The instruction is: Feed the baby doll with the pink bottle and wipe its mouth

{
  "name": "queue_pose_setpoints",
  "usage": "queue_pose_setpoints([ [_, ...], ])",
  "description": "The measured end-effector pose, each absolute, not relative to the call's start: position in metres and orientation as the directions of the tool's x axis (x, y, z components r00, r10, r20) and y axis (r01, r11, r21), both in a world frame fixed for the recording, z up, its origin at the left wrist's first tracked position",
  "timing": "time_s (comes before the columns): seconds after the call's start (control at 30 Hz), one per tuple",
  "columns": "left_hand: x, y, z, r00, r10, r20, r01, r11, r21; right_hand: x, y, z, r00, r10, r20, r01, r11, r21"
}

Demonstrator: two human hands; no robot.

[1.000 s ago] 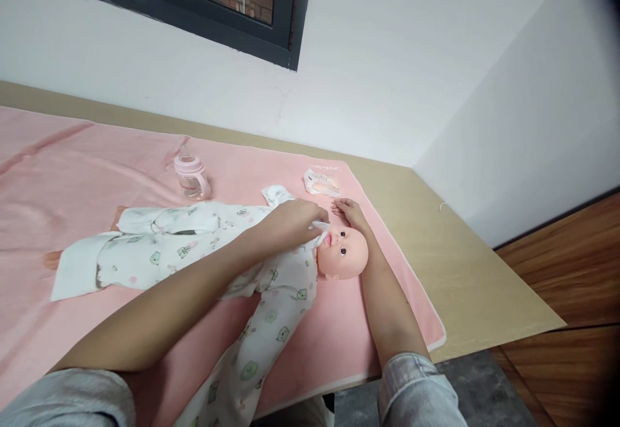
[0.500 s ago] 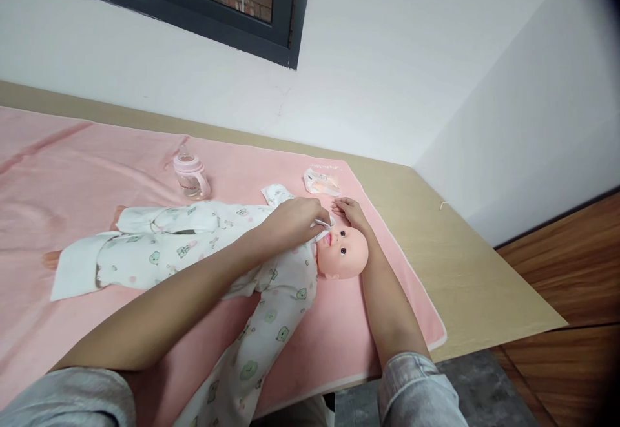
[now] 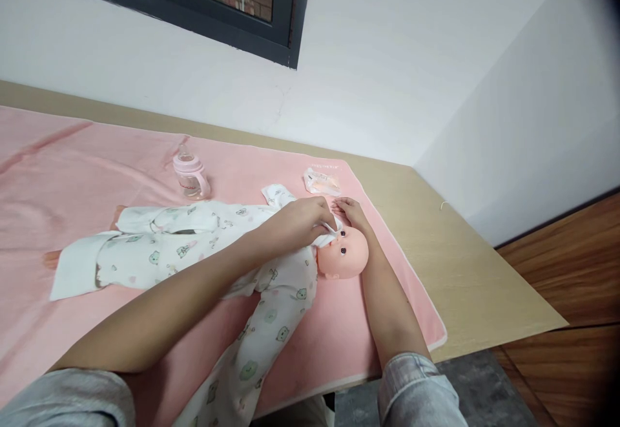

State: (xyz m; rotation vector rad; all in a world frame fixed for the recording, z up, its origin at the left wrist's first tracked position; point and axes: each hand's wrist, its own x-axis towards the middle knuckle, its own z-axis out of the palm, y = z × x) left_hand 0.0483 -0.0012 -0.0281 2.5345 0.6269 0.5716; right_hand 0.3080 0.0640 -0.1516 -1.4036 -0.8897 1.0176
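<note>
A baby doll (image 3: 345,258) lies on its back, with its head to the right. It wears a white suit (image 3: 285,278) with a green bear print, and one long sleeve hangs toward me. My left hand (image 3: 301,223) reaches across the chest, its fingers closed on a small white cloth (image 3: 325,238). That cloth lies over the doll's mouth and nose, below the eyes. Beyond the head, my right hand (image 3: 349,210) rests on the blanket with its fingers stretched out, holding nothing. My right forearm runs along the top of the doll's head.
A pink blanket (image 3: 62,162) covers much of the table (image 3: 450,272). A pink-lidded baby bottle (image 3: 190,176) stands behind the doll's legs. Near my right hand lies a small clear plastic packet (image 3: 321,182). The wall and a dark window frame (image 3: 285,33) rise behind.
My left hand has shifted slightly to the right, drawing the white cloth from the chin and cheek up over the mouth toward the eyes. My right hand stays in place.
</note>
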Motion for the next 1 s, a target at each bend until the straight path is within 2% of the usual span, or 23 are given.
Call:
queue_pose_setpoints([
  [0.27, 0.0528, -0.0018, -0.0326, 0.815, 0.527, 0.239, 0.372, -0.794, 0.481, 0.3108, 0.0677, -0.1561, 0.347, 0.934, -0.085, -0.031, -0.079, -0.996],
  [1.0, 0.0554, -0.0017, -0.0338, 0.781, 0.566, 0.264, 0.397, -0.776, 0.489, 0.309, 0.0654, -0.1537, 0.352, 0.932, -0.084, -0.037, -0.076, -0.996],
])
